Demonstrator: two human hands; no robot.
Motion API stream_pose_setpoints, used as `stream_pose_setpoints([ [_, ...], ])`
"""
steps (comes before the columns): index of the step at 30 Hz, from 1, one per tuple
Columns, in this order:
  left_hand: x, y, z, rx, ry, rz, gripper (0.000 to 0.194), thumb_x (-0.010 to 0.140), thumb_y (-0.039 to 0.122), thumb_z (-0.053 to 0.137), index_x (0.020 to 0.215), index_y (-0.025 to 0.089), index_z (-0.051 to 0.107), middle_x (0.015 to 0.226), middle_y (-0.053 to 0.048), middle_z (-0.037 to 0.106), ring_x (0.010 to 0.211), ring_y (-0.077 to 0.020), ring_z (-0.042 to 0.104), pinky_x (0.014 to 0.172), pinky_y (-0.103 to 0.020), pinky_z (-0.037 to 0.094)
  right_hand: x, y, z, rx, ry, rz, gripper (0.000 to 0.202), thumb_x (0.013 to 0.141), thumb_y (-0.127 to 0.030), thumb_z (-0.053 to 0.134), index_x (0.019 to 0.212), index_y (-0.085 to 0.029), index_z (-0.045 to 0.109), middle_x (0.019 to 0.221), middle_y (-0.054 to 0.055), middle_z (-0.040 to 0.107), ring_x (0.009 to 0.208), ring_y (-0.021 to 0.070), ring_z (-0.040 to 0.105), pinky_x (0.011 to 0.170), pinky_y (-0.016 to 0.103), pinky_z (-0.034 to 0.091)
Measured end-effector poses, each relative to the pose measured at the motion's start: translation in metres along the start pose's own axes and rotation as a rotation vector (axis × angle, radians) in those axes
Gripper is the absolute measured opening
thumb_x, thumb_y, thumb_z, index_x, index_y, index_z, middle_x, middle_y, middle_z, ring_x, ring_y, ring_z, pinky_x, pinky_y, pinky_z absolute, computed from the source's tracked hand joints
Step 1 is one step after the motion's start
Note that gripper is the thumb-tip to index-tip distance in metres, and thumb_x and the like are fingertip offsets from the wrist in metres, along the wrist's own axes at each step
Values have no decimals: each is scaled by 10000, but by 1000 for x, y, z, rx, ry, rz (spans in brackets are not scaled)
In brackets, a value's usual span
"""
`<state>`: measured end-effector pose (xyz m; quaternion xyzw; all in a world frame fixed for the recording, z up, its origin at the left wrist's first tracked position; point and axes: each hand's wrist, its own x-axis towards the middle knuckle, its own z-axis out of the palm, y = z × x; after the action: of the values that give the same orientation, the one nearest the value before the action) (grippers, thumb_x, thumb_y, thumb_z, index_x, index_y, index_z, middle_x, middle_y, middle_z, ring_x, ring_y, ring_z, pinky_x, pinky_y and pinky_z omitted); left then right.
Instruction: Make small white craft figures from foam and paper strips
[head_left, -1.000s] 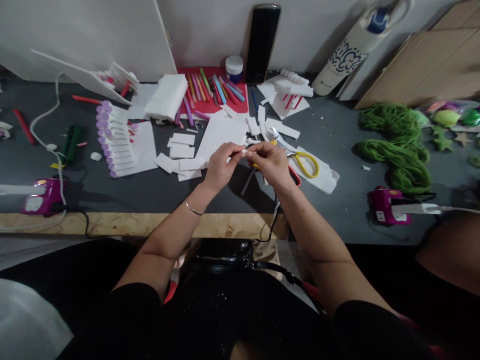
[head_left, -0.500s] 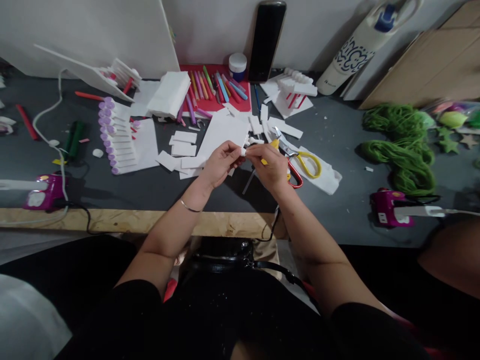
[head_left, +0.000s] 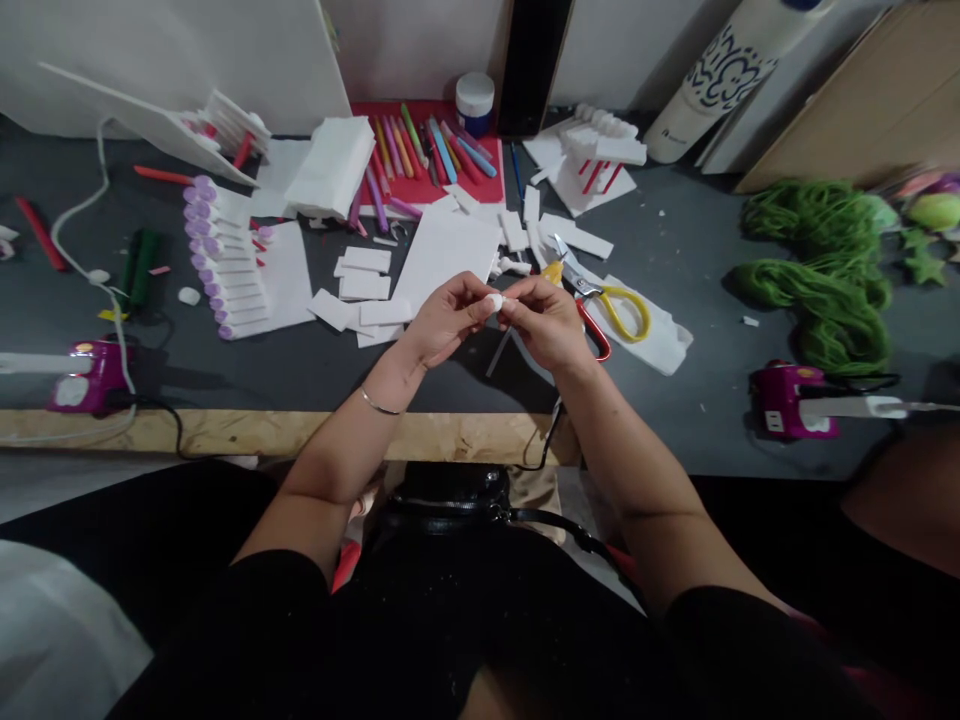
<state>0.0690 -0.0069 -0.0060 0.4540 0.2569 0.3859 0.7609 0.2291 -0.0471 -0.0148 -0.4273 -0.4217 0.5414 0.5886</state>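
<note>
Between the fingertips of both hands is a small white piece (head_left: 496, 301), pinched above the table; its exact kind is too small to make out. My left hand (head_left: 448, 318) is closed on it from the left, and my right hand (head_left: 550, 322) from the right. Beside my right hand lie scissors (head_left: 611, 300) with yellow and red handles. A yellow-tipped tool (head_left: 553, 271) partly shows behind that hand. White sheet (head_left: 448, 250) lies just beyond the fingers. Cut white rectangles (head_left: 365, 287) lie left of my left hand.
At the left stands a white model with purple-capped rolls (head_left: 225, 265). Coloured sticks (head_left: 405, 150) lie on red sheet at the back. Another white model with red posts (head_left: 604, 150), green yarn (head_left: 817, 270), a bottle (head_left: 712, 85) and magenta power blocks (head_left: 795, 400) (head_left: 94, 375) surround the workspace.
The white piece has turned between my fingertips and shows more plainly. My right-hand fingers have shifted their pinch. The camera view has tilted slightly downward.
</note>
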Motion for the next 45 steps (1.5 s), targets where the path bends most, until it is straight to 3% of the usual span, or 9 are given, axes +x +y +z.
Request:
stream_pose_setpoints([
  [4,3,-5,-2,104,2,72,517,645,539,967,737,182,604,661,62,577,588,-45,475,578,-204,387,1,-1,-3,69,-35,111,436,589,-554,966,714,-232,700,624,-69,639,566,69,576,550,217,525],
  [9,5,-10,0,296,147,295,527,656,623,927,891,218,686,806,31,640,738,-88,595,711,-227,506,3,0,-4,148,-19,170,438,607,-544,964,731,-229,686,607,-79,591,573,63,557,576,208,528],
  [12,0,-8,1,550,206,448,454,767,641,844,943,235,739,965,-27,702,824,-125,644,766,-268,542,3,1,-4,156,1,165,458,619,-573,947,742,-234,664,591,-87,546,582,70,556,586,214,525],
  [17,-8,-9,4,754,253,526,423,889,642,722,945,226,773,984,-66,746,908,-173,689,832,-311,567,1,8,-4,-5,-8,68,513,684,-690,852,815,-252,619,651,-73,574,609,94,573,632,270,557],
  [25,-2,-19,8,398,329,354,501,755,671,833,920,207,748,858,-8,745,765,-126,702,765,-273,588,-9,0,-1,-511,113,-343,338,906,-571,699,1057,-269,699,977,11,753,729,129,656,686,301,552],
  [29,2,-19,6,268,291,272,540,709,707,844,900,213,741,845,7,735,734,-111,695,711,-252,590,-9,-3,-7,-709,99,-471,195,972,-418,633,1043,-257,716,946,29,767,802,155,695,750,324,566],
  [33,1,-14,6,204,254,188,500,677,644,901,870,215,733,820,19,723,723,-100,687,681,-225,583,-6,1,-12,-869,105,-557,160,994,-346,581,1031,-252,705,950,51,765,890,191,708,837,380,574],
  [38,-1,-10,5,143,203,100,347,818,478,865,1058,247,767,919,7,759,773,-94,719,775,-235,606,-3,6,-15,-972,73,-655,212,1020,-274,519,1138,-289,695,1051,53,769,1004,211,710,934,433,566],
  [45,1,-14,2,137,223,30,234,885,419,818,1009,222,791,934,-17,780,780,-96,735,805,-250,634,1,8,-21,-1014,34,-672,166,1023,-340,562,1111,-306,699,1066,46,749,1052,232,692,981,470,542],
])
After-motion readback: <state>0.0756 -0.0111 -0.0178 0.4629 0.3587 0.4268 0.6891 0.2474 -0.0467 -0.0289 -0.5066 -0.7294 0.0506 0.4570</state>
